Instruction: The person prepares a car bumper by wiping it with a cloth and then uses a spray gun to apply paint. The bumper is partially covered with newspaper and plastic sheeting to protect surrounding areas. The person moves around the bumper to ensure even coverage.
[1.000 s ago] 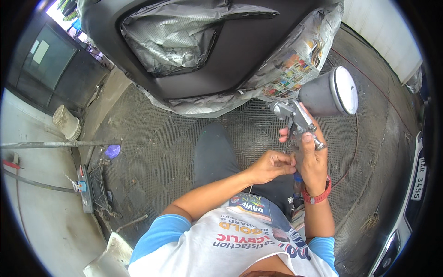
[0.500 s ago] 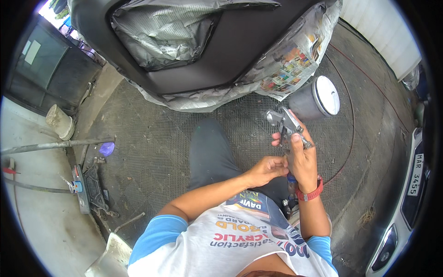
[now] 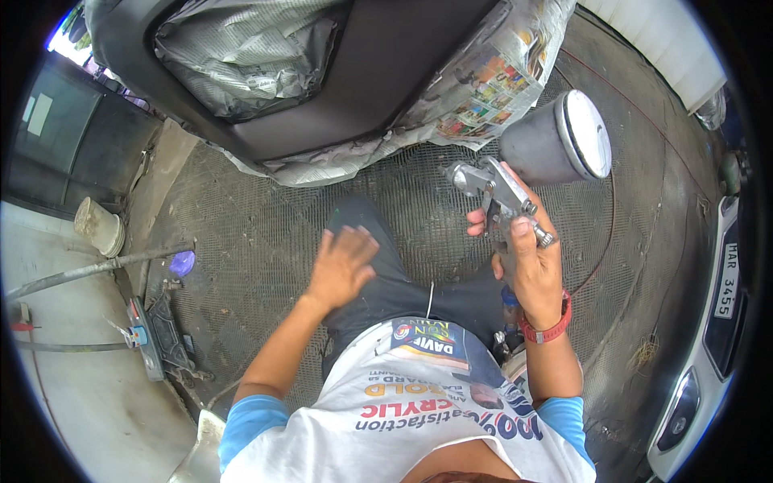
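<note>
My right hand [image 3: 527, 262] is wrapped round the handle of a spray gun [image 3: 499, 193], a silver metal tool. A large grey cup [image 3: 539, 145] with a pale round lid is fixed to it, and its nozzle points left. A blue fitting [image 3: 510, 302] shows below the handle. My left hand [image 3: 342, 266] is above my left thigh, holding nothing, its fingers spread and a little blurred. Ahead of me stands a dark grey car body panel [image 3: 386, 72], with masking newspaper [image 3: 491, 88] along its lower right edge and over its opening.
A red hose [image 3: 628, 97] runs over the grated floor [image 3: 266, 241] on the right, where a white car [image 3: 700, 354] stands. To the left are a dirty bucket [image 3: 100, 225], a floor jack [image 3: 157, 330], a long pole [image 3: 97, 270] and a purple scrap [image 3: 183, 262].
My left hand has left the base of the spray gun and swung left over my thigh, its fingers spreading. The gun has shifted slightly, its cup now nearer. The view has moved a little.
</note>
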Available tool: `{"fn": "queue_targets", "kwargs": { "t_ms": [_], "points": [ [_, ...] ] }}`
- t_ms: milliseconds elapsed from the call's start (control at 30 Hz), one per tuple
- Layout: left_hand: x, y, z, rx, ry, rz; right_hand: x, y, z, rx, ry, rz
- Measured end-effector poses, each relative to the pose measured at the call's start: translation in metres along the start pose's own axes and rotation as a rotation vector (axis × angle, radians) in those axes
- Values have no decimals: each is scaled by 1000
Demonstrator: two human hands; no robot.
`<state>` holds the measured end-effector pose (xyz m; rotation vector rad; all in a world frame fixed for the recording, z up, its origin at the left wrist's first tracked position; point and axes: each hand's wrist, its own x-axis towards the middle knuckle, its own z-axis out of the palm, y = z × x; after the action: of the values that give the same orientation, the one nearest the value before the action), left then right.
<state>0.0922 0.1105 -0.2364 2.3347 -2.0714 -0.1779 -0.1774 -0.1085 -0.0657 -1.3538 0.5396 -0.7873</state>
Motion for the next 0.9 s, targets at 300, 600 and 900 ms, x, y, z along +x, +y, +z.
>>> {"fn": "queue_targets", "kwargs": {
  "t_ms": [300,600,900],
  "points": [
    [125,-43,-87,315,386,76,-1,-7,9,13,-65,-36],
    [168,-72,-104,645,320,259,1,-5,17,6,-83,-20],
    [62,-176,-107,684,195,95,3,1,9,39,-76,-4]
  ]
}}
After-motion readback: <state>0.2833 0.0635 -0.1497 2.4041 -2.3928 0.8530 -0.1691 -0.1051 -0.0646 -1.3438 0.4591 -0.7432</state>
